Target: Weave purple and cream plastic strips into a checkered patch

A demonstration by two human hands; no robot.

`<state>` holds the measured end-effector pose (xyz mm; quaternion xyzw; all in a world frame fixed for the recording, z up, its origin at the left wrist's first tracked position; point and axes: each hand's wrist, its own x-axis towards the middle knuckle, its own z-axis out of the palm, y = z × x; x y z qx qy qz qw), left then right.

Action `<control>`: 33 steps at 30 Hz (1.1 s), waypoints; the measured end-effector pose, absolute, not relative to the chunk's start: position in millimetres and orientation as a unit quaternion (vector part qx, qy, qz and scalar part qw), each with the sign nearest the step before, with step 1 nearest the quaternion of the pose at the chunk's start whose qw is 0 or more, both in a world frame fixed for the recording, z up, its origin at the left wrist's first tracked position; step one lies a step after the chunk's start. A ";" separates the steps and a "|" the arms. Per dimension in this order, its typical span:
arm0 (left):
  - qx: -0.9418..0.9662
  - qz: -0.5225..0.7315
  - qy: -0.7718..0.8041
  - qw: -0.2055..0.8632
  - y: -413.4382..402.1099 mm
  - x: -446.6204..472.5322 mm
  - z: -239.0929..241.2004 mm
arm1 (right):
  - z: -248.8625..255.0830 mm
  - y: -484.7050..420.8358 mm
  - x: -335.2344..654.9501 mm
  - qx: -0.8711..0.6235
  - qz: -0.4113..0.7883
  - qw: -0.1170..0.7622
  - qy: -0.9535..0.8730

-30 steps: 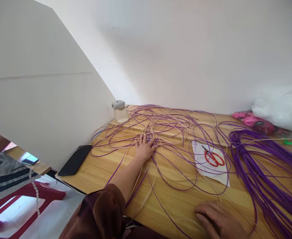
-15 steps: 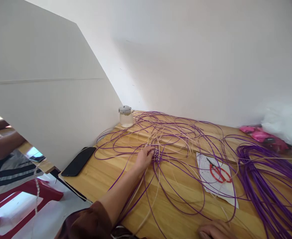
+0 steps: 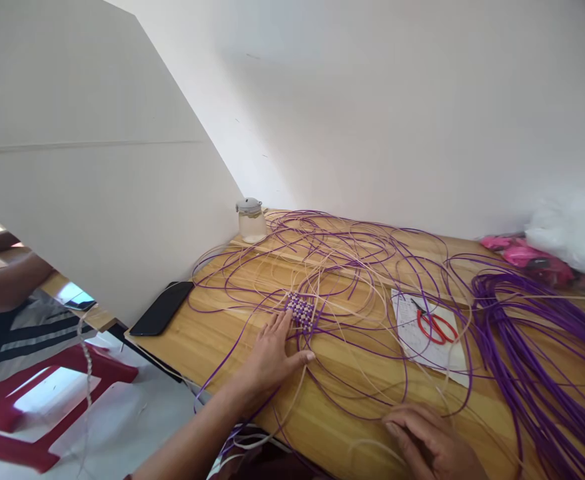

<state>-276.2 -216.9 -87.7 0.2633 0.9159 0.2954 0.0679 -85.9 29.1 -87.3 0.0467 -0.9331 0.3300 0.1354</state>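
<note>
My left hand (image 3: 271, 357) lies flat on the wooden table (image 3: 212, 340), fingers spread, fingertips just short of a small woven purple-and-cream patch (image 3: 300, 311). Long purple and cream strands (image 3: 342, 267) run out from the patch in loose loops across the table. My right hand (image 3: 430, 443) rests at the table's near edge with fingers curled over thin strands; what it grips is not clear.
Red scissors (image 3: 435, 325) lie on a white paper (image 3: 417, 343). A thick purple strand bundle (image 3: 527, 340) lies at right. A small lidded jar (image 3: 251, 219), a black phone (image 3: 161, 317), pink and white bags (image 3: 567, 240), a white partition (image 3: 97, 187) and another person's arm (image 3: 2, 283) are nearby.
My left hand has let go of the woven patch and drawn back toward me, now flat on the table. My right hand has come further into view.
</note>
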 end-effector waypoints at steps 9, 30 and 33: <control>0.297 0.270 0.914 0.062 -178.7 -247.4 -104.3 | -63.4 -16.0 -133.6 0.059 0.342 0.036 -0.937; 0.184 0.222 0.949 -0.128 -291.4 -225.1 -97.6 | -104.6 -4.5 -200.4 0.130 0.226 0.089 -0.961; 0.115 0.285 0.949 -0.078 -315.7 -232.2 -95.7 | -105.6 3.9 -205.2 0.130 0.226 0.093 -0.961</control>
